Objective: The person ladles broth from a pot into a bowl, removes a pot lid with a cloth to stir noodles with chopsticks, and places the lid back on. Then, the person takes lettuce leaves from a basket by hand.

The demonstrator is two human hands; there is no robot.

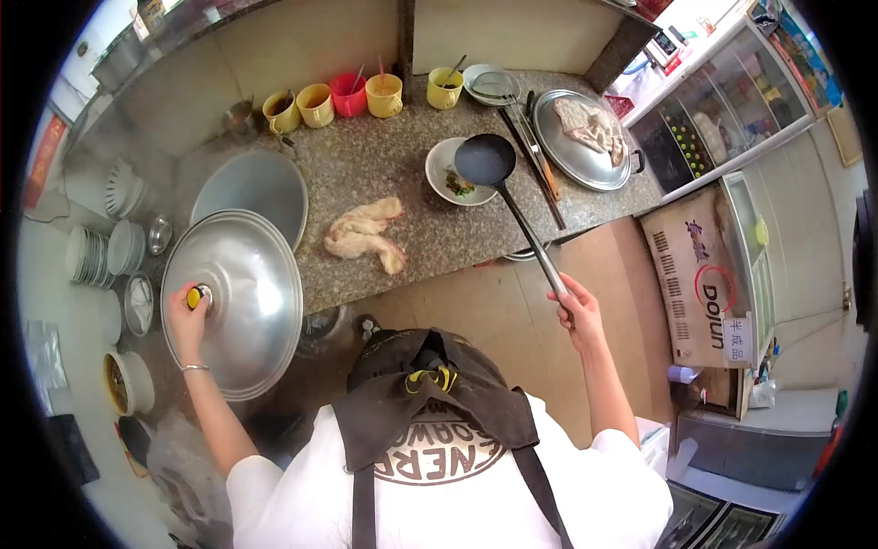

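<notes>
Left grip (189, 313): closed on the knob of the lid (251, 320), overlapping the metal vessel (279, 178) in view. Right grip (572, 302): seemingly closed around the ladle (530, 227), beyond the front edge of the table (366, 156); ladle head overlaps the bowl (434, 174).

- Bare counter (366, 151) lies open between the cups (314, 106) and the crumpled rag (366, 233).
- A bare strip runs between rag and bowl (436, 172).
- The ladle (486, 160) blocks the bowl's right side from above.
- The large lid (251, 274) partly covers the basin (233, 178).
</notes>
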